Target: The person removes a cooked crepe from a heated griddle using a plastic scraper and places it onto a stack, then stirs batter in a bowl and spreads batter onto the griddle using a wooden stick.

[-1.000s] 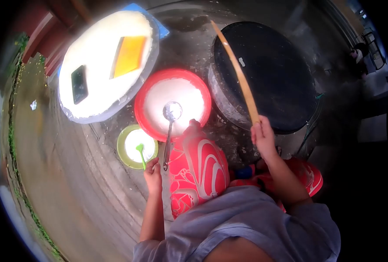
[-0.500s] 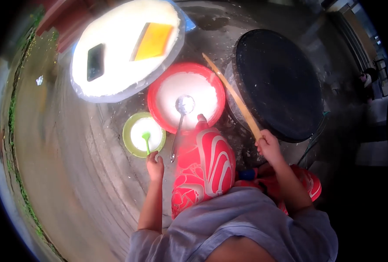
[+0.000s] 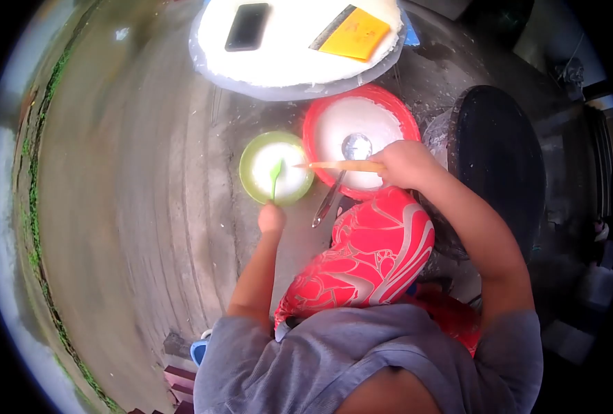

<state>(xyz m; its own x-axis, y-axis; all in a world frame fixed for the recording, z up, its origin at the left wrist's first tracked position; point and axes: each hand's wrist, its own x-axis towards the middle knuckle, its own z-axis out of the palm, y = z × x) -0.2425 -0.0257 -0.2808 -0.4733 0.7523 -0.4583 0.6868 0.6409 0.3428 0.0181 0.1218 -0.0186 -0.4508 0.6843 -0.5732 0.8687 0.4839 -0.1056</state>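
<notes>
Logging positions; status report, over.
Left hand holding slender green plastic spatula, head inside round green bowl. Right hand gripping long tan wooden stick. No obstruction visible.

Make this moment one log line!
left hand: holds green spatula in green bowl; right hand: holds wooden stick, tip over bowl; ladle: head in red basin

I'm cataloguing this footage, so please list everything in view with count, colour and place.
round board: one, white-topped, top
phone: one, black, on the board
flat packet: one, yellow, right of the phone
large bowl: one, red, below the board
ladle: one, silver, in the large bowl
small bowl: one, green, left of the large bowl
spoon: one, green, in the small bowl
stick: one, tan, above the bowls
disc: one, black, right
plants: one strip, green, far left
dark far right: unclear
shirt: one, grey, bottom
trousers: one pair, red, centre
left hand: one, bare, on the spoon
right hand: one, bare, gripping the stick
</notes>
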